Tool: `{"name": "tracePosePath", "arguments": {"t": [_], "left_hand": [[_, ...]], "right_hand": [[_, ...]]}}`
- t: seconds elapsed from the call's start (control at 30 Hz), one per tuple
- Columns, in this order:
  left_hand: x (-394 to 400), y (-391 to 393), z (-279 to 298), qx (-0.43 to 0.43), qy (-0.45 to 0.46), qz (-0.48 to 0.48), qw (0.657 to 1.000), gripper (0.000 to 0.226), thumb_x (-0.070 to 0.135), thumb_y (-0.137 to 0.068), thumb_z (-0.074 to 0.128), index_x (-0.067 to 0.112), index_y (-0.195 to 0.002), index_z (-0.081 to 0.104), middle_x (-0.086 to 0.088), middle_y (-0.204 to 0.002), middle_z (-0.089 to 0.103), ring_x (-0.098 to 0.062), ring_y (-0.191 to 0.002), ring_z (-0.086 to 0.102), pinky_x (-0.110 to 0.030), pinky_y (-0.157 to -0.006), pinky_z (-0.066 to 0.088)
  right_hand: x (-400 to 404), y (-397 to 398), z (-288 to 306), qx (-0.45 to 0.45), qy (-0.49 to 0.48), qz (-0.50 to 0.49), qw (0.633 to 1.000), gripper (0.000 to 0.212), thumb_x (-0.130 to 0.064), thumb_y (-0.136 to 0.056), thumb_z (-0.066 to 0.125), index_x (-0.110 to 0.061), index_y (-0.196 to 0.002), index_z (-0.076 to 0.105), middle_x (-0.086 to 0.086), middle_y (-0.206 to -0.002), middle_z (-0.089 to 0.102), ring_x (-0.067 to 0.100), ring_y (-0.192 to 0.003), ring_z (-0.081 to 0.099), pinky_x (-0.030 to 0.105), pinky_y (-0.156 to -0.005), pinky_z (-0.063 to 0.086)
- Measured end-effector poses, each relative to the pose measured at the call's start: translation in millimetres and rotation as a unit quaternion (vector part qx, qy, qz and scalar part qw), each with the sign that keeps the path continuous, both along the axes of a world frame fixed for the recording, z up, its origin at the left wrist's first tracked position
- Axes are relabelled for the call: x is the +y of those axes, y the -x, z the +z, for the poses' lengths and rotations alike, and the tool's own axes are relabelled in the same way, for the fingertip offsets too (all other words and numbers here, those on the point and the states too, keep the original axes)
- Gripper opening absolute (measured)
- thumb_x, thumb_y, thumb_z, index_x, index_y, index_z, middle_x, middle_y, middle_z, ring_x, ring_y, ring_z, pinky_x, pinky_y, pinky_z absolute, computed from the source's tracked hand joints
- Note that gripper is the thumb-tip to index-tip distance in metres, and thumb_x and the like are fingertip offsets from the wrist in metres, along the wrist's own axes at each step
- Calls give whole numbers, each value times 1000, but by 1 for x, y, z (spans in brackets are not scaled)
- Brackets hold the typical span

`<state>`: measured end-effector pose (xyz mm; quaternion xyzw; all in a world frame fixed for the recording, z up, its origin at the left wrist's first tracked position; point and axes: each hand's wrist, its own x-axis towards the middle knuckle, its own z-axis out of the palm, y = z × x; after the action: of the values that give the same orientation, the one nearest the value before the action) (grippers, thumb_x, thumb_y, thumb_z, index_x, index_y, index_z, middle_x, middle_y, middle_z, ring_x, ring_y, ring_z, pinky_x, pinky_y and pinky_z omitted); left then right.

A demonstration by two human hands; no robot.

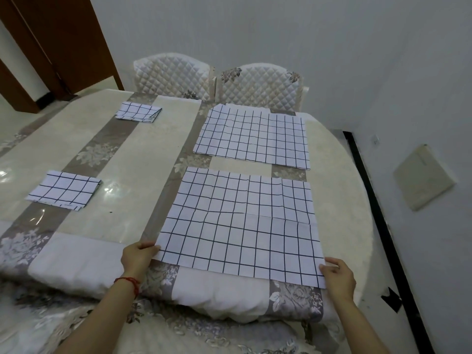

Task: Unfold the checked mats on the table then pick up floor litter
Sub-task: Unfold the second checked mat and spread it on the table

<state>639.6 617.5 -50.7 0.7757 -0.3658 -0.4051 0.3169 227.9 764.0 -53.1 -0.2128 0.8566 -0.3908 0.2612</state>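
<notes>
Now, head view: four checked mats on the table [122, 154], all white cloth with a thin dark grid.

Near mat [237, 226], right half of the table: fully open, lying flat, its near edge at the table's near edge. Crease lines cross it, one running left to right about halfway up, so the grid looks slightly kinked there. Left hand [138, 256] pinches its near left corner, thumb on top of the cloth. Right hand [337, 277] holds its near right corner, fingers curled at the edge. Hands well apart, one at each corner. Red cord bracelet [129, 283] on the left wrist.

Far mat [252, 136]: also open and flat, just beyond the near mat, with a strip of tablecloth showing between them. Faint fold lines, edges fairly straight.

Near folded mat [65, 190], left side: small rectangle, several layers visible at its right edge. Far folded mat [139, 112], far left: same, layers showing at its right end.

Table covered by a cream and grey floral cloth under a glossy clear sheet that reflects light on the left. Two quilted white chairs [217, 77] at the far side, backs touching the table edge. Brown door [66, 42] far left. Pale panel [421, 177] leans on the right wall. Small dark scrap [392, 298] on the floor to the right, near the black skirting strip.

No brand, label or legible writing on any mat.
</notes>
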Motion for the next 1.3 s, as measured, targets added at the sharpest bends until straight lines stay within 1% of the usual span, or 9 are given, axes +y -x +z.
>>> {"name": "tracePosePath", "arguments": {"t": [0.17,0.5,0.83,0.93,1.03,1.1,1.17,1.2,1.3], "left_hand": [[0,-3,-2,5,0,-3,1000,30,10,-72,75,0,-99,69,-20,-105,67,-29,-88,56,-34,-82,45],[-4,-14,-4,33,-2,-5,999,26,8,-71,74,2,-96,70,-17,-104,68,-29,-92,60,-31,-84,45],[-5,-14,-11,48,-17,-27,998,23,8,-70,75,5,-92,71,-18,-99,70,-34,-91,63,-41,-89,52],[-4,-13,-8,42,-21,-29,998,22,8,-70,74,5,-92,70,-18,-99,69,-30,-84,61,-34,-81,50],[1,-10,-2,-2,-18,-41,999,24,13,-71,74,5,-93,68,-19,-102,68,-29,-85,58,-36,-80,48],[3,-1,4,-119,14,-65,991,35,18,-72,74,5,-103,64,-22,-109,61,-36,-95,55,-44,-82,48],[3,14,9,-251,79,-125,957,39,21,-74,71,5,-109,61,-24,-113,53,-42,-103,48,-49,-84,44],[0,26,12,-281,118,-164,938,37,21,-76,70,7,-110,60,-23,-116,53,-41,-106,46,-49,-86,42],[-12,70,17,-286,193,-281,896,34,21,-85,62,10,-117,59,-17,-128,53,-36,-121,45,-47,-96,39]], "right_hand": [[0,-7,0,5,10,-23,1000,22,-2,-81,65,-1,-103,62,22,-94,67,31,-86,59,33,-82,43],[-9,-19,0,22,16,-42,999,19,1,-81,64,-1,-100,66,22,-95,68,28,-84,57,28,-82,40],[-7,-26,0,32,12,-90,995,21,0,-82,62,1,-103,64,25,-102,66,37,-95,60,30,-83,41],[-6,-27,3,34,7,-84,996,21,0,-83,61,1,-104,64,25,-104,66,37,-97,59,34,-86,44],[-5,-29,6,65,-19,-82,994,23,-3,-85,58,-1,-108,62,24,-110,63,39,-101,57,39,-88,45],[-10,-32,9,139,-39,-59,988,27,-7,-86,58,-3,-113,60,24,-118,57,39,-109,51,45,-93,42],[-22,-37,12,202,-31,-12,979,28,-10,-87,58,-5,-114,59,21,-122,55,38,-114,46,45,-97,36],[-30,-41,13,214,-17,19,976,27,-11,-88,57,-6,-114,59,19,-124,55,36,-116,45,44,-98,34],[-64,-60,16,228,1,125,966,30,-16,-92,52,-9,-121,57,13,-135,51,29,-127,41,40,-104,29]]}}
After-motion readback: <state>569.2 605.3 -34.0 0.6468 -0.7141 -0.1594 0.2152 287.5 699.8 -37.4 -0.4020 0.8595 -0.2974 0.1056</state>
